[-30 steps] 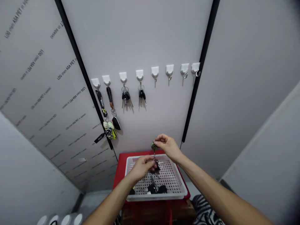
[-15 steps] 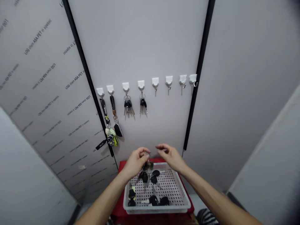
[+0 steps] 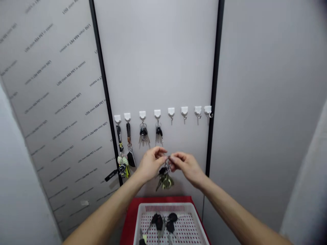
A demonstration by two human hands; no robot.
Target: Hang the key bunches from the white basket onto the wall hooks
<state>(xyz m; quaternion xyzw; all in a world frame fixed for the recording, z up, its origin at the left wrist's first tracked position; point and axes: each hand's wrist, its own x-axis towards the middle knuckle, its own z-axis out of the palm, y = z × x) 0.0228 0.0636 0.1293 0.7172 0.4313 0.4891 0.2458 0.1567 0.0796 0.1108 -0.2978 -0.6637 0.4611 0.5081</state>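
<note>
A bunch of keys (image 3: 165, 179) with dark heads and a brassy round piece hangs in the air in front of the wall panel. My left hand (image 3: 152, 164) pinches the top of the bunch from the left. From the right, my right hand (image 3: 186, 167) also has its fingertips closed at the top of the bunch. The ring itself is mostly hidden by the fingers. Below, a white perforated basket (image 3: 166, 207) holds several more black-headed keys (image 3: 159, 223). The row of wall hooks (image 3: 171, 112) is above and behind my hands.
Two key bunches (image 3: 143, 132) hang from middle hooks. At the left end hang a strap with charms (image 3: 122, 166) and a braided strap with a car key fob (image 3: 131, 158). The four right-hand hooks carry nothing. A red surface (image 3: 129, 217) lies beneath the basket.
Both hands have risen from the basket with the bunch of keys and come together at its top. The view has tilted up, so the basket sits lower in the picture.
</note>
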